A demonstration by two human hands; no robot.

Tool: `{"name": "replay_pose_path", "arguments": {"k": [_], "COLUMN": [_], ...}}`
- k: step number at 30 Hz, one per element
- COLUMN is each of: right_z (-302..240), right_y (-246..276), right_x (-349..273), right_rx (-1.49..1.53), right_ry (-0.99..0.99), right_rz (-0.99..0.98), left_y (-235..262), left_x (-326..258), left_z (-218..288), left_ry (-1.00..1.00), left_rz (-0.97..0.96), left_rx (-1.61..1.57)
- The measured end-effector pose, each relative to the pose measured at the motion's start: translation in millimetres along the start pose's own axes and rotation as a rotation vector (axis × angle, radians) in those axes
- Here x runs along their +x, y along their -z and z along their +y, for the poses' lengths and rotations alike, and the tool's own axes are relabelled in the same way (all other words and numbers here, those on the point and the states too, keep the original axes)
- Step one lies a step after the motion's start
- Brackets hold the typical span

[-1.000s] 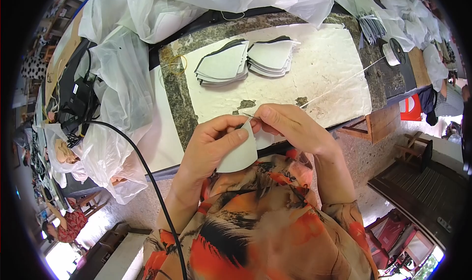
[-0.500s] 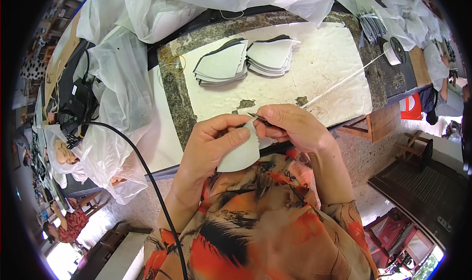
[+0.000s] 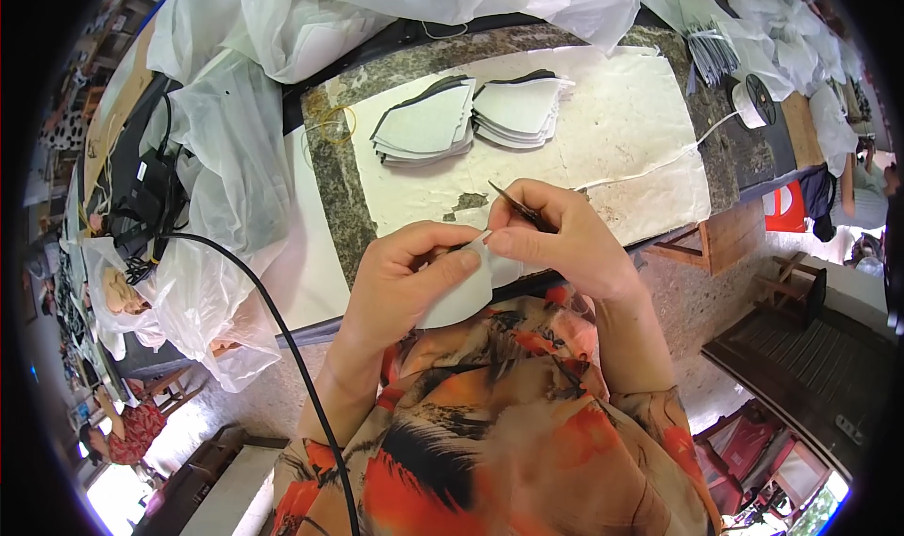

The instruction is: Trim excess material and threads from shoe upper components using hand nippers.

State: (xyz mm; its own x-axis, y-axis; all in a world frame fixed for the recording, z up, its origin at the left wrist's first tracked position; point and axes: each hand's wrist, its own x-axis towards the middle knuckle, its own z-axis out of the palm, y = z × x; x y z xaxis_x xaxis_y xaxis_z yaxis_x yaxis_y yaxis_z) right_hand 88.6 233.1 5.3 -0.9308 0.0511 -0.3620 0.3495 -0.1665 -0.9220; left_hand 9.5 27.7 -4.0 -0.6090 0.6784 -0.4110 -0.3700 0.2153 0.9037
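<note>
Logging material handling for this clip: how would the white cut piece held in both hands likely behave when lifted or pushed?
The white cut piece looks thin and light: the left hand and right hand hold it by its edge. It probably flexes, not flops, as its free edge keeps a smooth curve. Similar pieces lie flat in the stacks, so pushed ones should slide, not roll.

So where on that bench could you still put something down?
The white sheet is bare to the right of the two stacks of cut pieces, up to the tape roll. A small patch lies between the stacks and the hands. The left end and back edge are crowded with plastic bags and cables.
</note>
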Motion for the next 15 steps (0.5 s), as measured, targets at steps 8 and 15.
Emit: {"name": "replay_pose_path", "arguments": {"k": [8,15], "right_z": [-3.6,-2.8], "right_y": [-6.4,-8.6], "right_x": [-4.9,-6.0], "right_rx": [-0.223,-0.209], "right_ry": [0.024,0.040], "right_rz": [0.040,0.103], "left_y": [-2.1,-3.0], "left_x": [-0.2,1.3], "left_z": [2.5,-2.1], "left_ry": [-0.013,0.071], "left_rz": [0.040,0.077], "left_rx": [0.137,0.012]}}
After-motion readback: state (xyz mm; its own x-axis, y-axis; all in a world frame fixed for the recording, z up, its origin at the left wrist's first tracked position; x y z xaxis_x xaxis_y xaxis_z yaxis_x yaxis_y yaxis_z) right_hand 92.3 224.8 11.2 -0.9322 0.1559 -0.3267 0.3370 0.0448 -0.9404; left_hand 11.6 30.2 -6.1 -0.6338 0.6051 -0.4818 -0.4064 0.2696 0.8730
